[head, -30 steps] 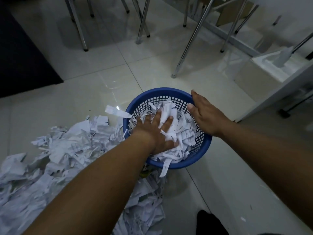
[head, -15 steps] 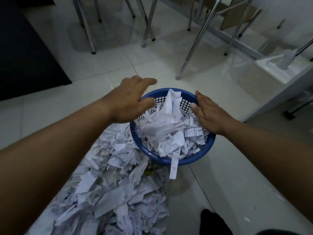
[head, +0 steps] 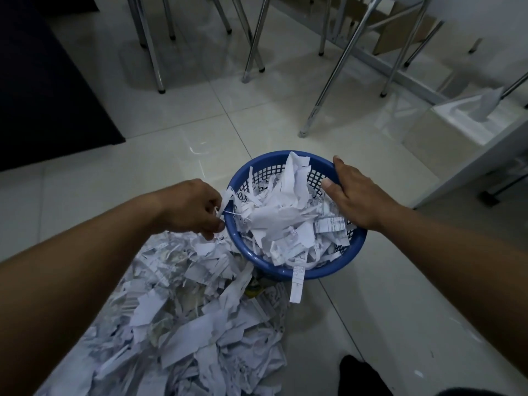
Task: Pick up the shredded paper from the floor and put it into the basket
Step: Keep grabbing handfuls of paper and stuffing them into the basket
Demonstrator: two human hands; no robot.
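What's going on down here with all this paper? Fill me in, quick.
A person is clearing shredded white paper off the tiled floor into a round blue plastic mesh basket. The right hand holds the basket's right rim, thumb inside. The left hand pinches a few paper strips at its left edge. The basket is heaped, with one strip hanging over the near rim, and a large pile lies on the floor beside it.
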